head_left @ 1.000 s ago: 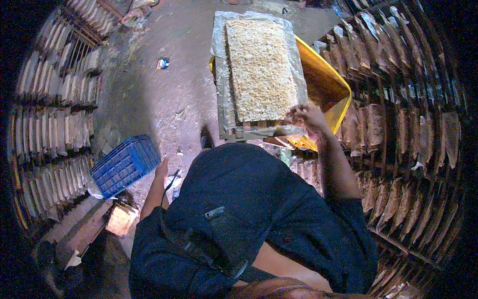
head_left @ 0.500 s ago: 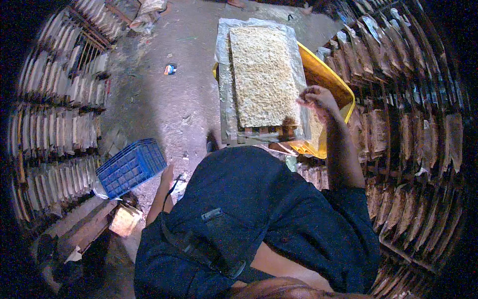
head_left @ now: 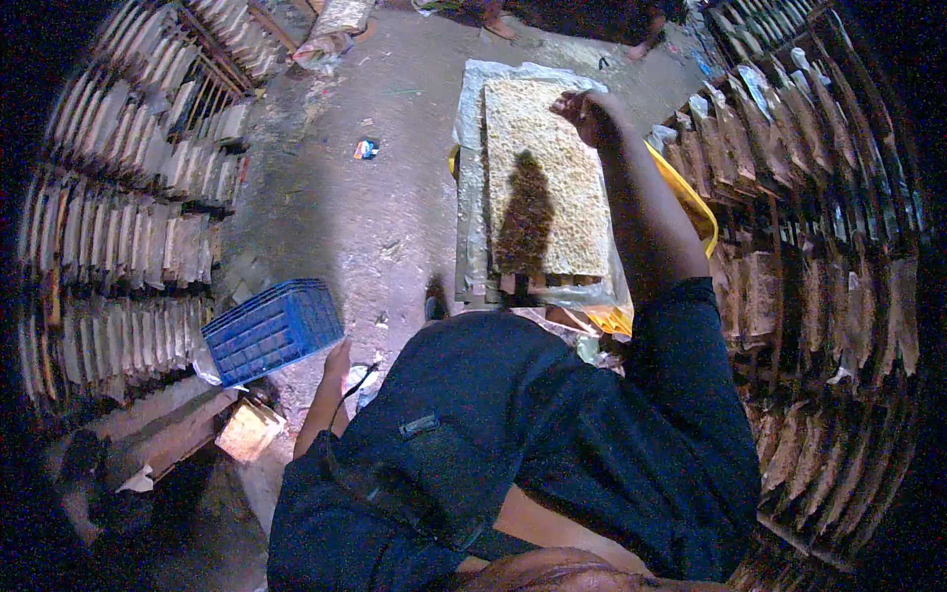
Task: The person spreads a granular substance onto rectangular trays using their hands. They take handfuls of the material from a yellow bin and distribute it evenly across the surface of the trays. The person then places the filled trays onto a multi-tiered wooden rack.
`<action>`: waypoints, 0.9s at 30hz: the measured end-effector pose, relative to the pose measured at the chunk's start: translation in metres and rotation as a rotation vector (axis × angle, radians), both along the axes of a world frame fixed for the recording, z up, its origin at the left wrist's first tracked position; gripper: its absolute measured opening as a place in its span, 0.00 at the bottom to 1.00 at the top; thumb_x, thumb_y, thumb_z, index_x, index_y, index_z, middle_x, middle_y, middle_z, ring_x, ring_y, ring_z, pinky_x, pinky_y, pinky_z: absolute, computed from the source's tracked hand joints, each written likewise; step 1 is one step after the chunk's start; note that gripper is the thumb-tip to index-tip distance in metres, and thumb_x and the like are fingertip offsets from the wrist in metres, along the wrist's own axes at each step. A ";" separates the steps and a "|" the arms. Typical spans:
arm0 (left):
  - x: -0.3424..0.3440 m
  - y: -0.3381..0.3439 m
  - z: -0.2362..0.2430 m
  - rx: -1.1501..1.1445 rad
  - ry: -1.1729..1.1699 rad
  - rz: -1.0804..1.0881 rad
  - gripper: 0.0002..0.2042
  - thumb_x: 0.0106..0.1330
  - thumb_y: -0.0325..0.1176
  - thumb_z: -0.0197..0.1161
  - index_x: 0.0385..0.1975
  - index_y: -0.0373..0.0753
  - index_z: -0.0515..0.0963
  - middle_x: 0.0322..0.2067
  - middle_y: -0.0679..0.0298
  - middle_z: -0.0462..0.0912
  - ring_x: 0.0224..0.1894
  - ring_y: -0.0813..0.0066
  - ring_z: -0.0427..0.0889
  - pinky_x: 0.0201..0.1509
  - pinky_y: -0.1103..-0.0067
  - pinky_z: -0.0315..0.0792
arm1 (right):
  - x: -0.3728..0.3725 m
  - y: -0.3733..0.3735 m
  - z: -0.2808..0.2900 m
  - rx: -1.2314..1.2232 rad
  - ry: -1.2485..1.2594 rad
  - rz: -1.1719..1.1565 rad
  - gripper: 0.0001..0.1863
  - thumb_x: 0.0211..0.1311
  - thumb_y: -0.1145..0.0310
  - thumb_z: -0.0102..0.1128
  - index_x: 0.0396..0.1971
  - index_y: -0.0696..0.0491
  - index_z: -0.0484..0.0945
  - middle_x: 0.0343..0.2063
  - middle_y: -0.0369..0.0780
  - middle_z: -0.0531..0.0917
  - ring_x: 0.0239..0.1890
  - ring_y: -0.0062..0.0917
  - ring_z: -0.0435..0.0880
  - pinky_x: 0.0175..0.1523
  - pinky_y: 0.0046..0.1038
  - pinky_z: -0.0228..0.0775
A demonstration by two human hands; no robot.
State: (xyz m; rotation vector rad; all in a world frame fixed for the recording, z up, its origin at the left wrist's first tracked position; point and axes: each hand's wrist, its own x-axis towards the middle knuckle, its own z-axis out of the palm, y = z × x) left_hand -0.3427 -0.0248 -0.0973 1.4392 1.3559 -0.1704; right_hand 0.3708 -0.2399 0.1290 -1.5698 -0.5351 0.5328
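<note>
My right hand (head_left: 589, 113) is above the far right part of a flat rectangular bed of pale grains or beans (head_left: 572, 217). Its fingers are curled together, and anything between them is too small to make out. The bed lies on a clear plastic sheet (head_left: 472, 128) across a yellow tub (head_left: 691, 192), and my arm's shadow falls over it. Low at my left side, my left hand (head_left: 338, 357) is beside the corner of a blue plastic crate (head_left: 281, 331). Its fingers are hard to see, so whether it touches the crate is unclear.
Racks of upright flat slabs line the left wall (head_left: 118, 237) and the right wall (head_left: 779, 187). A pale square block (head_left: 250, 431) sits near the crate. Another person's bare feet (head_left: 501, 28) show at the far edge. A small colourful wrapper (head_left: 366, 149) lies on the floor.
My right hand has moved from the bed's right edge, away from me, to above its far right part. The left hand stays beside the blue crate. Another person's feet show more.
</note>
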 end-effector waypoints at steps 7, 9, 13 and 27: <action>-0.046 -0.007 -0.040 -0.111 -0.132 0.073 0.28 0.67 0.56 0.53 0.52 0.34 0.75 0.32 0.63 0.78 0.36 0.77 0.75 0.43 0.79 0.68 | 0.001 0.035 0.018 -0.086 -0.075 0.086 0.16 0.48 0.87 0.46 0.40 0.73 0.69 0.44 0.54 0.73 0.44 0.44 0.79 0.50 0.35 0.80; -0.086 0.002 -0.062 -0.228 -0.139 0.109 0.27 0.67 0.55 0.54 0.50 0.36 0.77 0.26 0.67 0.75 0.30 0.81 0.72 0.38 0.82 0.68 | 0.000 0.020 -0.018 -0.106 -0.184 0.229 0.15 0.49 0.87 0.47 0.40 0.72 0.70 0.41 0.53 0.75 0.43 0.44 0.81 0.50 0.35 0.81; -0.063 -0.019 -0.041 0.240 0.118 -0.290 0.28 0.68 0.57 0.47 0.44 0.35 0.78 0.35 0.53 0.82 0.38 0.62 0.80 0.43 0.71 0.71 | -0.007 0.007 -0.011 -0.201 -0.488 0.319 0.13 0.51 0.86 0.51 0.39 0.71 0.72 0.38 0.52 0.77 0.41 0.42 0.82 0.51 0.34 0.80; -0.033 -0.009 -0.013 0.067 -0.113 -0.096 0.28 0.69 0.52 0.49 0.51 0.29 0.74 0.46 0.51 0.79 0.49 0.64 0.76 0.57 0.74 0.65 | -0.052 0.010 0.099 0.076 0.149 -0.199 0.06 0.51 0.79 0.57 0.30 0.62 0.78 0.35 0.47 0.80 0.38 0.38 0.81 0.50 0.33 0.77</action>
